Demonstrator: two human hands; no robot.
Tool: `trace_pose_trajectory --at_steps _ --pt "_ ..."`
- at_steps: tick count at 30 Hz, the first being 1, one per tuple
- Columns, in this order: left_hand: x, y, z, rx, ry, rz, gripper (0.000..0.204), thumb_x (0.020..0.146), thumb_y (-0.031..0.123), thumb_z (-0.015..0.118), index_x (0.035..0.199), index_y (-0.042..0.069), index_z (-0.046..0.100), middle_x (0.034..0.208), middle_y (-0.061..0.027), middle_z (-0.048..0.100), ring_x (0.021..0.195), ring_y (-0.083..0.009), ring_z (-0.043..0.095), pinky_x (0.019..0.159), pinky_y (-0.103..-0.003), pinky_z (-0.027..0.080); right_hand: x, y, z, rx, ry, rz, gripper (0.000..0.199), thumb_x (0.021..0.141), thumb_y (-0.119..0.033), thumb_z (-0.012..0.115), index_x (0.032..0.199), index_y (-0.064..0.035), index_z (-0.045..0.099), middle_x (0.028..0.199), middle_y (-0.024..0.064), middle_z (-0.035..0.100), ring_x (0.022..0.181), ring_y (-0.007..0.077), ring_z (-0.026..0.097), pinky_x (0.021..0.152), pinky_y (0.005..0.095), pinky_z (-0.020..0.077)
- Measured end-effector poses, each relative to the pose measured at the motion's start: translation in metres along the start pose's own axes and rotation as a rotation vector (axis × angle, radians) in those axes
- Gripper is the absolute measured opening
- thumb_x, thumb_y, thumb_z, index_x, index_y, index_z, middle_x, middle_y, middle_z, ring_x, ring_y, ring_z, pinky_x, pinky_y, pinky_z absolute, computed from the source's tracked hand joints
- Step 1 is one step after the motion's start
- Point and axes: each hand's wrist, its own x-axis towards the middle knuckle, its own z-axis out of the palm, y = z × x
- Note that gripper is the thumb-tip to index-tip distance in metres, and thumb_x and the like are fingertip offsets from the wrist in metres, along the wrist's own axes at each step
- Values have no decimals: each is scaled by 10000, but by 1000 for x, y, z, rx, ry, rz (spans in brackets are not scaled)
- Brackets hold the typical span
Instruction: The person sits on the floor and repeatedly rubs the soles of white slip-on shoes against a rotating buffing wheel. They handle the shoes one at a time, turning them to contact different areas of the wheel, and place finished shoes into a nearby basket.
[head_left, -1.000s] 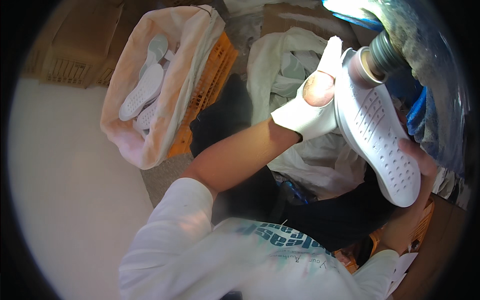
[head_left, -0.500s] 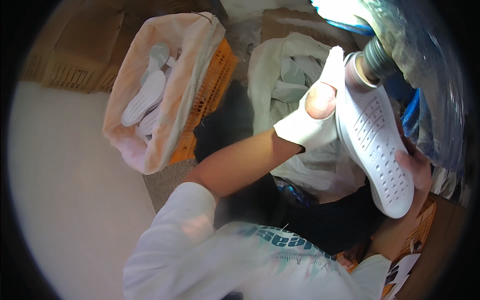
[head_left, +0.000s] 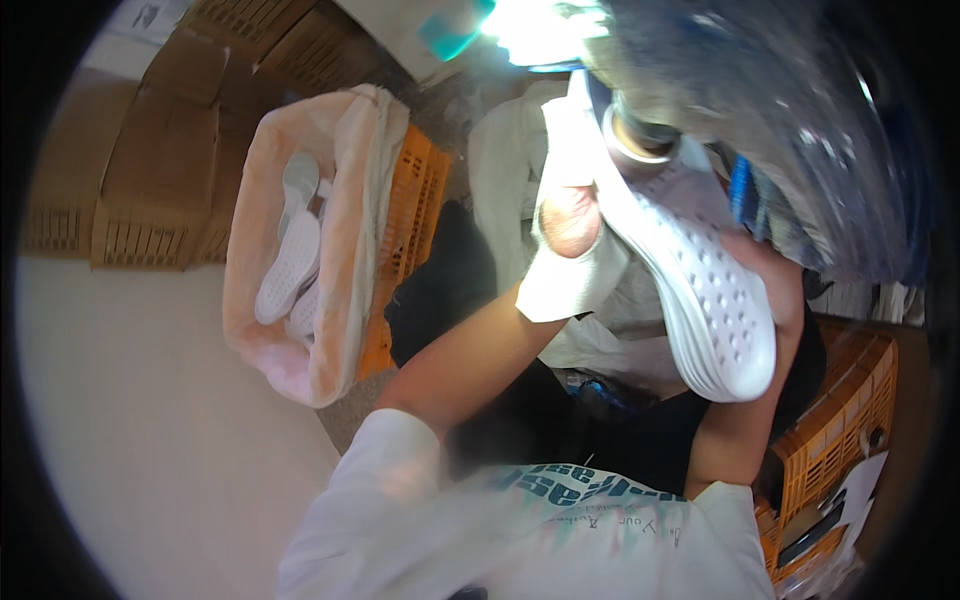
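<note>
A white shoe sole (head_left: 708, 300) with rows of small dimples slants in front of me, its thick ridged side edge toward me. My left hand (head_left: 572, 225), in a white cloth glove with a patch of bare skin showing, grips its upper left edge. Bare, my right hand (head_left: 775, 265) is closed round the right side, with its fingertips hidden behind the sole. Close against the upper part of the sole is a round machine head (head_left: 645, 140) with a dark collar; whether they touch, I cannot tell. Bright light washes out the sole's far end.
An orange crate (head_left: 408, 200) with a pale cloth liner stands at the left, holding several white soles (head_left: 290, 265). Cardboard boxes (head_left: 155, 180) are stacked behind it. Clear plastic sheeting (head_left: 800, 130) hangs at upper right. Another orange crate (head_left: 840, 410) sits at lower right.
The sole has tilted, showing more of its ridged side, and sits further left and higher in view. Both hands have moved with it, still gripping. The whole view has shifted too.
</note>
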Motion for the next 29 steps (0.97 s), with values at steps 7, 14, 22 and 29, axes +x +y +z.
trace_pose_trajectory --at_steps 7,14,22,29 --pt "-4 -3 -2 42 17 44 557 867 59 620 1373 -31 406 1320 -150 529 1169 -258 563 1006 -361 456 69 4 -8 -41 -86 -373 344 825 -123 655 1091 88 604 977 173 650 817 244 646 741 337 500" --pt "2 3 -11 -4 21 81 580 842 60 636 1366 -45 408 1296 -150 547 1167 -256 564 1013 -351 447 127 -1 -3 -205 -130 -848 421 831 -150 669 1171 71 556 1118 172 595 961 245 597 852 350 441" --pt "24 15 -13 -62 -48 144 608 813 60 653 1357 -61 410 1268 -149 567 1165 -254 565 1021 -339 437 164 3 -16 -346 -154 -1159 516 839 -181 684 1262 52 501 1278 169 533 1126 247 541 979 365 375" --pt "12 14 -2 -103 -45 111 585 855 215 689 1318 -60 461 1222 -136 603 1122 -221 592 1007 -340 447 154 -3 -47 -25 -734 -995 720 804 -253 746 1379 33 419 1443 162 446 1308 242 450 1136 382 252"
